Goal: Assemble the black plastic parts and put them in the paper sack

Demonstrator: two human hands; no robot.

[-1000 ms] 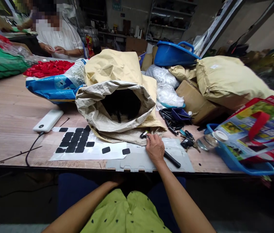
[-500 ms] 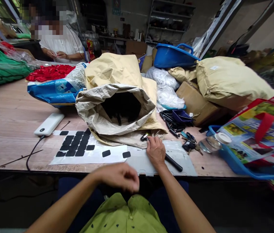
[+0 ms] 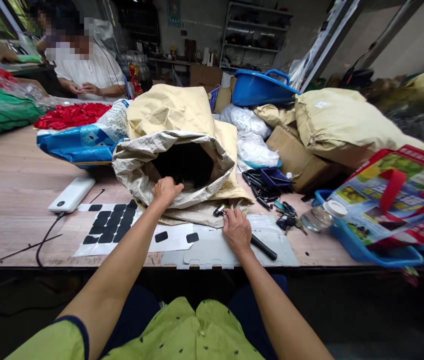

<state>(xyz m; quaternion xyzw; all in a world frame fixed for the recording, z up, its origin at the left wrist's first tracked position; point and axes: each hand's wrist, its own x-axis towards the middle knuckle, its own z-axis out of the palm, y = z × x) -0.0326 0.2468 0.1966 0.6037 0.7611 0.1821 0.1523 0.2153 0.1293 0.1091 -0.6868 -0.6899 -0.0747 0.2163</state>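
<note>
My left hand [image 3: 167, 191] reaches over the lower lip of a tan woven sack [image 3: 136, 172] that lies on its side with its mouth towards me. Its thumb shows at the rim, while the other fingers are mostly hidden in the dark opening. Black contents inside are too dark to name. My right hand [image 3: 237, 231] is closed around a small hammer [image 3: 264, 247], which rests on a grey board [image 3: 204, 256]. The hammer's metal head sticks out beyond the fingers and its black handle behind the hand. Black rounded pads [image 3: 111, 223] cover part of a white sheet [image 3: 174, 229] left of the board.
A white power bank [image 3: 72, 194] with a cable lies at the left. Black parts [image 3: 260, 187], keys [image 3: 289, 217], a clear jar [image 3: 319, 217] and a blue basket [image 3: 380, 252] stand right. Across the table sits a person [image 3: 87, 72] behind red pieces [image 3: 71, 115].
My left hand has moved forward from near my body to the sack's mouth. My right hand stays on the hammer. The view has shifted slightly.
</note>
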